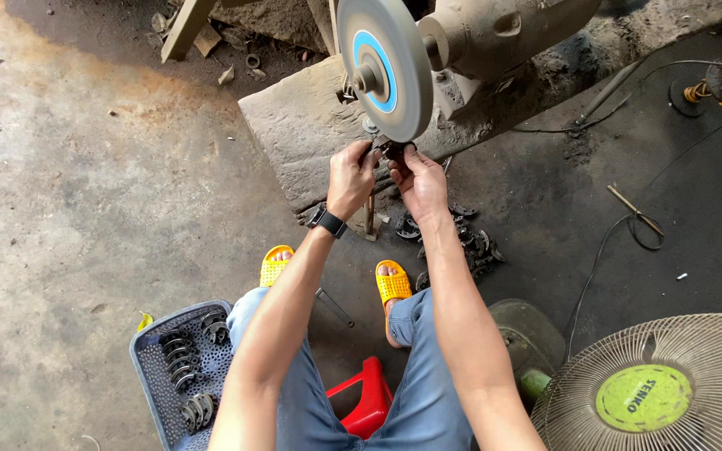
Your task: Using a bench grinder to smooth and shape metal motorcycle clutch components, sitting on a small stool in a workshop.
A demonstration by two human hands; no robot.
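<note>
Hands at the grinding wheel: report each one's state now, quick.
Left hand: closed, gripping a small dark metal part beneath the grinding wheel.
Right hand: closed on the same part from the other side.

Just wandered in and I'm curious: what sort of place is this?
Probably a small metalworking or grinding workshop. A motor-driven grinding wheel sits on a stone block, both hands hold a small metal part at it, and a basket holds more metal parts.

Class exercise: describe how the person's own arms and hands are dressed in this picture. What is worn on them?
Both forearms are bare, with no sleeves in view. The left hand and right hand wear no gloves. A black wristwatch with a dark band circles the left wrist.
</note>
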